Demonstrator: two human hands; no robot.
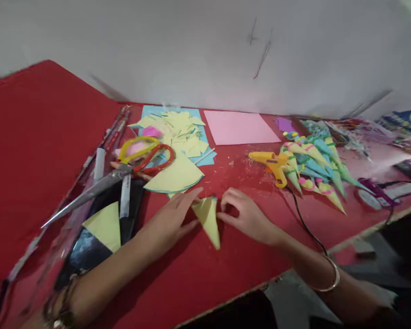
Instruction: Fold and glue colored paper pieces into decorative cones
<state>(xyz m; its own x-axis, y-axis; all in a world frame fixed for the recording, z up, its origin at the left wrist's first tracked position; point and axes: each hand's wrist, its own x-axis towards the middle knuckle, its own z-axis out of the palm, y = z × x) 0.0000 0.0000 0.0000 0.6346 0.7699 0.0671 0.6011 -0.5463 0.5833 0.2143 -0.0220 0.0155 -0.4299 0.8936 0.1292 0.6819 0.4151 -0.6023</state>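
A small yellow paper piece [209, 221], rolled or folded toward a cone with its point facing me, sits between my two hands over the red table. My left hand [173, 217] holds its left edge, fingers above and thumb below. At its right edge, my right hand [246, 215] has curled fingers, with thumb and forefinger close together on the paper; the exact contact is partly hidden. Just beyond my left hand lies a stack of yellow fan-shaped paper pieces [176, 176]. Open scissors [119, 171] with yellow and red handles rest to the left.
A yellow glue gun [272, 162] with a black cord lies right of centre, beside piled decorated paper cones [315, 160]. Pink sheets [241, 128] and yellow scraps [178, 128] lie near the wall. A yellow paper wedge [106, 226] rests on a black object at left.
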